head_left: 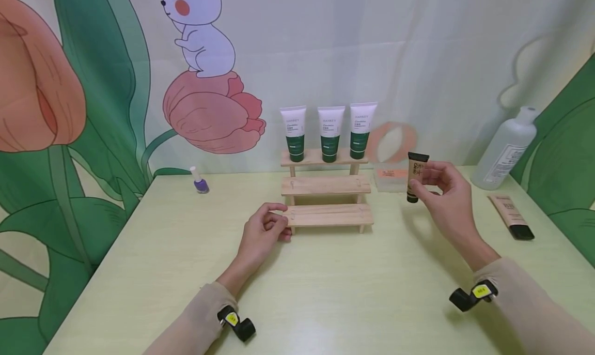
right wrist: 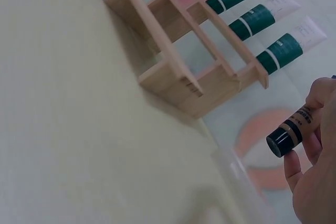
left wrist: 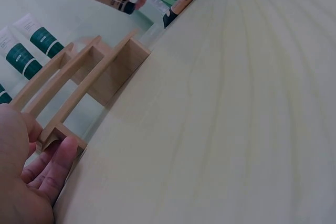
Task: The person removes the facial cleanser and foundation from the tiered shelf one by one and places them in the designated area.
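Leftmost, well apart from the left-hand grip, a small purple nail-polish bottle with a white cap (head_left: 201,183) stands on the pale wood-grained table (head_left: 297,303). Next, the left hand (head_left: 264,228) grips the near left end of a three-tiered stand of light wood (head_left: 325,185), thumb and fingers about the lowest tier. Above and to the right of this grip, three white squeeze tubes with dark green lower parts (head_left: 330,133) stand in a row on the top tier. Farther right, just beyond the stand, is a clear plastic box with an orange label (head_left: 389,183). The right hand (head_left: 448,195) pinches a small tan tube with black ends (head_left: 415,171), nearly upright, cap down and clear of the table. To the right of that grip are a white plastic bottle (head_left: 504,151) and, nearer, a beige tube with a black cap (head_left: 513,218), lying flat.

The step in hand appears to be placing the pinched tube while the stand is steadied; the next move would call for a leftward carry and a level set-down on a tier.
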A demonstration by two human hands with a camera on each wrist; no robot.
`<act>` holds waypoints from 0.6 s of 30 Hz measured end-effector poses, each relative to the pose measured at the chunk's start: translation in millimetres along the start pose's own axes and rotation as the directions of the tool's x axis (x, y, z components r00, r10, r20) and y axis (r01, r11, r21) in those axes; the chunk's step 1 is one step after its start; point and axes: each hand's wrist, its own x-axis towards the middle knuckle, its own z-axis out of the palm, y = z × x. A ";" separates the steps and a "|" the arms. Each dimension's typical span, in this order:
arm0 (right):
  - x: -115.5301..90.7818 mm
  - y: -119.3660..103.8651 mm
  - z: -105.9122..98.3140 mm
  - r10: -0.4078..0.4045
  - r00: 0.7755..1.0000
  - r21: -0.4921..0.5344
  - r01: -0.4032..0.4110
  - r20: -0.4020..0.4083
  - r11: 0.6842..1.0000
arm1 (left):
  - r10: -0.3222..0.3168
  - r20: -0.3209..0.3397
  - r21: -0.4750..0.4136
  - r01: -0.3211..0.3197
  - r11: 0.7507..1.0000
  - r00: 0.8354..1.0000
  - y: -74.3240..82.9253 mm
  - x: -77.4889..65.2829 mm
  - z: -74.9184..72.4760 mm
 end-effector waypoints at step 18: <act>-30.8 41.7 -8.9 0.144 0.988 -0.130 -0.136 0.058 0.982 | 0.001 0.003 -0.009 -0.001 1.000 1.000 0.8 -0.7 -0.4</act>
